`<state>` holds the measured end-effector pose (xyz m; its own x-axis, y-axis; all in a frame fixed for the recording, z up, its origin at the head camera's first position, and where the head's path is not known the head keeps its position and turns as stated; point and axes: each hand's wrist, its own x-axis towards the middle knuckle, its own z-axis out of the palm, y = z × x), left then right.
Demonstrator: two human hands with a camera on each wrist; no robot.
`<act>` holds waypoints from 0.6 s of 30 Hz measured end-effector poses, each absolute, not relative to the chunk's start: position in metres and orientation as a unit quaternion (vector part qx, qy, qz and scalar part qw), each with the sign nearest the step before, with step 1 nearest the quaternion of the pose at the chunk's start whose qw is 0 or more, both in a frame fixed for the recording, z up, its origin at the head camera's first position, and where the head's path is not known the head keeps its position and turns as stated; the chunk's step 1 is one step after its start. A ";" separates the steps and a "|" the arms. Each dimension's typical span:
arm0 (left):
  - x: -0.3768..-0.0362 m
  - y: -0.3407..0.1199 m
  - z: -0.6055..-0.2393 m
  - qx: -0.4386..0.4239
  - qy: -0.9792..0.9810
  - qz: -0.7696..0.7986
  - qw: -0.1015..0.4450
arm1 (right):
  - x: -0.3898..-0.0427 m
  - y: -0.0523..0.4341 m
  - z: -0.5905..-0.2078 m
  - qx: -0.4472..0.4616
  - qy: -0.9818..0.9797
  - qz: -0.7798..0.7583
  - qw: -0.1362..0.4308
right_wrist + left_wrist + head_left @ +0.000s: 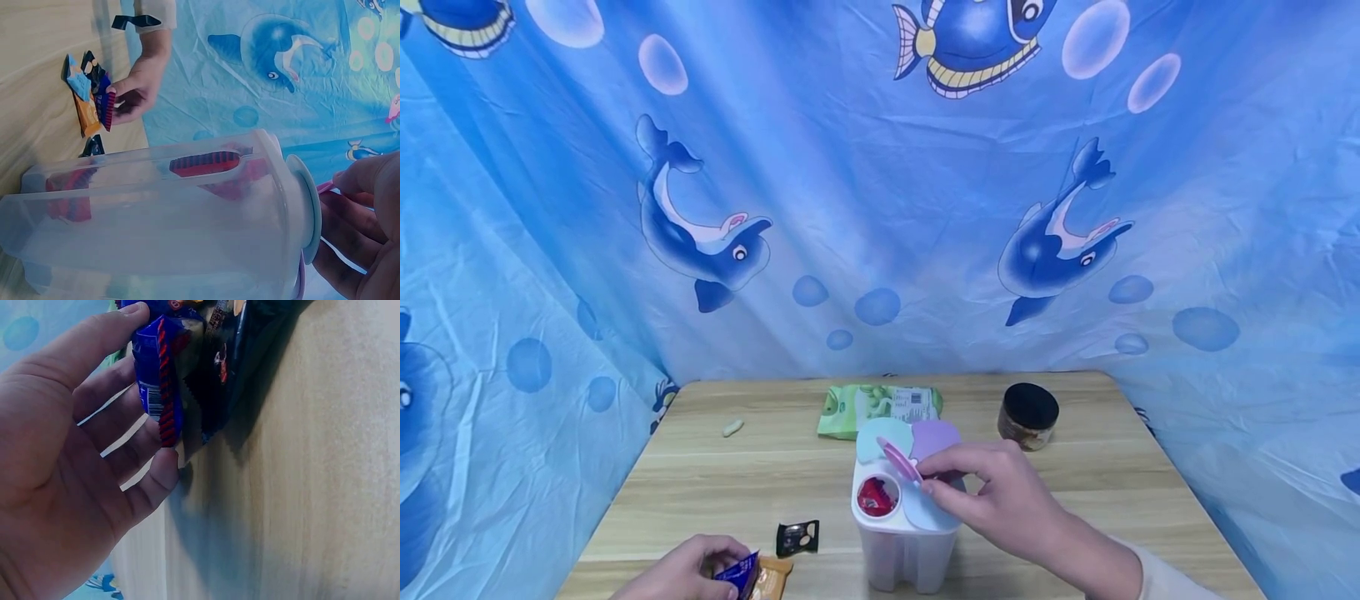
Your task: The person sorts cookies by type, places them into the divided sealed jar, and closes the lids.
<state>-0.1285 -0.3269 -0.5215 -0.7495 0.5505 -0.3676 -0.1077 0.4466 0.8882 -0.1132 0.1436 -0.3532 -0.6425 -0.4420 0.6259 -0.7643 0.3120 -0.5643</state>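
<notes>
Before you: one wood-grain table [715, 492]; behind and beside it, blue cloth hanging [880, 192] printed with dolphins [672, 237], fish [977, 33], bubbles [877, 307].

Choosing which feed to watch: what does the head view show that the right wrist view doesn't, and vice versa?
Only the head view shows the round black-lidded jar and the small pale oblong piece.

Only the right wrist view shows the shiny light blue packet and, through the wall of the translucent plastic container, a red striped packet near its base.

Both show the left hand holding the shiny dark blue packet beside the orange packet, and the right hand pinching the thin pink lid.
</notes>
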 end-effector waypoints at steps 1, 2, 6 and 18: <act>-0.129 -0.327 -0.521 0.139 0.786 0.508 0.324 | -0.113 0.144 -0.353 0.381 -0.790 0.445 0.180; -0.129 -0.327 -0.521 0.138 0.786 0.510 0.323 | -0.113 0.144 -0.353 0.380 -0.790 0.446 0.179; -0.130 -0.328 -0.519 0.142 0.784 0.514 0.318 | -0.113 0.144 -0.353 0.374 -0.793 0.449 0.171; -0.133 -0.332 -0.503 0.153 0.825 0.473 0.268 | -0.114 0.145 -0.354 0.374 -0.791 0.452 0.172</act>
